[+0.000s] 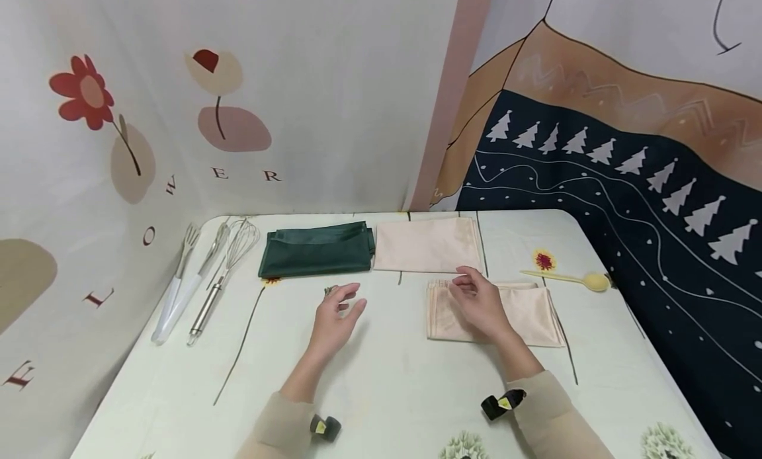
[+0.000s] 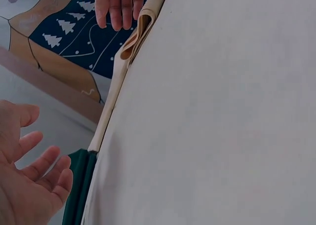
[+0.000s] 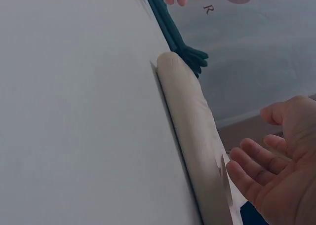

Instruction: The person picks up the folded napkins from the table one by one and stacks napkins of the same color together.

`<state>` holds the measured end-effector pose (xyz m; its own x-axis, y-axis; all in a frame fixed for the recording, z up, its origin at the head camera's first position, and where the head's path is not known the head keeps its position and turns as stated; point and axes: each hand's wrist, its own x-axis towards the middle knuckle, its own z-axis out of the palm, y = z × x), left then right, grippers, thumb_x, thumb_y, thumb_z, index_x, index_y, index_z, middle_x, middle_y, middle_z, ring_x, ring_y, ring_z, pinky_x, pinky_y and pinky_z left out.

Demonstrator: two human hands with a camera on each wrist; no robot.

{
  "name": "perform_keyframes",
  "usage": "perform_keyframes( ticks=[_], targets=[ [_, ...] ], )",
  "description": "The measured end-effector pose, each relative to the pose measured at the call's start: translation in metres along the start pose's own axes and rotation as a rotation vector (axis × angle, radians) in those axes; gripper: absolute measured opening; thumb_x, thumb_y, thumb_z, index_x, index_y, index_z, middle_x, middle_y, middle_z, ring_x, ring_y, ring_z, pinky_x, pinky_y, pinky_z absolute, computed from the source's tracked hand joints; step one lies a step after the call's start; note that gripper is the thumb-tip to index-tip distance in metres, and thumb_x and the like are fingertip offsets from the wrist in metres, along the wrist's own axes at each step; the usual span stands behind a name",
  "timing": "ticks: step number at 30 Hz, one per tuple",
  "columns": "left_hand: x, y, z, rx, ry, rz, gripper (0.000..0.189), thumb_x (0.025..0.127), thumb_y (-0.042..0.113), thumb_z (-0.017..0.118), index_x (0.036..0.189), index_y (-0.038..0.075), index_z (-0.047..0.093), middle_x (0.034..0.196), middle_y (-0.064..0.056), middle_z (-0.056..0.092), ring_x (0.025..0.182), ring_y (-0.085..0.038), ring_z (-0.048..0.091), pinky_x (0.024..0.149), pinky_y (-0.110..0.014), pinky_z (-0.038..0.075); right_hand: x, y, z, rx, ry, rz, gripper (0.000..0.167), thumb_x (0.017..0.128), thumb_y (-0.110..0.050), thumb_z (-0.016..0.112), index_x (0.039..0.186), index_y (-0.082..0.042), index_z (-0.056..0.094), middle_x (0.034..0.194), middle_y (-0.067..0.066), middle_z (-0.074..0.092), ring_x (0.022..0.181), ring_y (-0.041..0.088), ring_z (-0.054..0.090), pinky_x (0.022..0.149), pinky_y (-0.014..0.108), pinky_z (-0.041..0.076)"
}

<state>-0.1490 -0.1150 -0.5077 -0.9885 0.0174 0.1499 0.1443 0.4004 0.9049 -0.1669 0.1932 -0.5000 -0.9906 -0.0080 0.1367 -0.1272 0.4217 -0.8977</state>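
Note:
My left hand (image 1: 335,318) hovers over the white tabletop, just in front of a folded dark green cloth (image 1: 318,250), with nothing in its loosely bent fingers. The right hand (image 1: 483,307) is held over a folded pale pink cloth (image 1: 532,313) at the front right; its fingers are relaxed and hold nothing. In the right wrist view that hand (image 3: 281,170) appears beside the thick rolled-looking fold of the pink cloth (image 3: 185,116). Behind it lies a second folded pale pink cloth (image 1: 425,246), right up against the green one.
At the left lie a whisk (image 1: 225,270), a fork with a pale handle (image 1: 176,277) and another white-handled utensil (image 1: 196,284). A yellow spoon (image 1: 595,282) rests at the right edge. Printed curtains (image 1: 333,115) hang behind the table (image 1: 381,393).

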Motion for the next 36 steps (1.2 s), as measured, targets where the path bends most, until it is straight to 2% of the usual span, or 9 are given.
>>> perform_keyframes(
  ticks=[8,13,17,23,29,32,36],
  targets=[
    [-0.002,0.005,0.021,-0.004,-0.043,0.012,0.041,0.096,0.017,0.072,0.134,0.003,0.063,0.130,-0.013,0.064,0.120,-0.028,0.061,0.100,-0.045,0.051,-0.008,0.013,-0.024,-0.043,0.031,0.043,0.041,0.099,-0.011,0.066,0.137,0.001,0.056,0.111,0.017,0.069,0.106,0.033,0.067,0.096,0.044,0.053],
    [-0.003,0.008,0.035,-0.012,-0.109,0.026,0.043,0.097,0.019,0.070,0.135,0.003,0.061,0.131,-0.013,0.063,0.121,-0.028,0.060,0.100,-0.045,0.051,-0.012,0.022,-0.039,-0.087,0.041,0.094,0.040,0.100,-0.017,0.065,0.136,0.000,0.057,0.114,0.017,0.068,0.108,0.034,0.066,0.095,0.043,0.052],
    [-0.002,0.010,0.045,-0.023,-0.148,0.025,0.043,0.098,0.021,0.069,0.136,0.002,0.061,0.131,-0.013,0.062,0.121,-0.029,0.060,0.100,-0.046,0.051,-0.016,0.028,-0.052,-0.110,0.025,0.128,0.042,0.102,-0.024,0.063,0.137,-0.001,0.056,0.118,0.018,0.067,0.111,0.034,0.064,0.094,0.035,0.052],
    [0.000,0.009,0.055,-0.039,-0.160,0.000,0.042,0.098,0.022,0.069,0.135,0.002,0.061,0.130,-0.014,0.063,0.119,-0.028,0.061,0.097,-0.043,0.053,-0.023,0.032,-0.071,-0.138,0.038,0.156,0.045,0.102,-0.027,0.062,0.137,0.000,0.055,0.121,0.020,0.066,0.112,0.033,0.063,0.087,0.011,0.044],
    [0.003,0.013,0.069,-0.038,-0.206,-0.043,0.043,0.097,0.021,0.070,0.134,0.001,0.062,0.128,-0.014,0.064,0.114,-0.027,0.064,0.095,-0.036,0.054,-0.032,0.034,-0.094,-0.199,0.075,0.181,0.048,0.102,-0.030,0.063,0.138,0.000,0.055,0.124,0.020,0.064,0.113,0.034,0.062,0.085,0.010,0.043],
    [0.004,0.016,0.076,-0.039,-0.227,-0.084,0.042,0.097,0.022,0.070,0.132,0.000,0.063,0.124,-0.013,0.067,0.110,-0.026,0.066,0.092,-0.033,0.056,-0.036,0.037,-0.106,-0.217,0.110,0.194,0.050,0.101,-0.033,0.063,0.138,0.000,0.056,0.124,0.020,0.065,0.110,0.027,0.062,0.084,0.010,0.043],
    [0.007,0.022,0.084,-0.082,-0.235,-0.121,0.041,0.096,0.020,0.071,0.130,-0.002,0.064,0.119,-0.014,0.069,0.108,-0.026,0.068,0.090,-0.032,0.057,-0.041,0.039,-0.116,-0.218,0.152,0.208,0.050,0.101,-0.035,0.064,0.137,0.000,0.057,0.123,0.019,0.065,0.100,0.006,0.058,0.079,0.010,0.045]
  ],
)
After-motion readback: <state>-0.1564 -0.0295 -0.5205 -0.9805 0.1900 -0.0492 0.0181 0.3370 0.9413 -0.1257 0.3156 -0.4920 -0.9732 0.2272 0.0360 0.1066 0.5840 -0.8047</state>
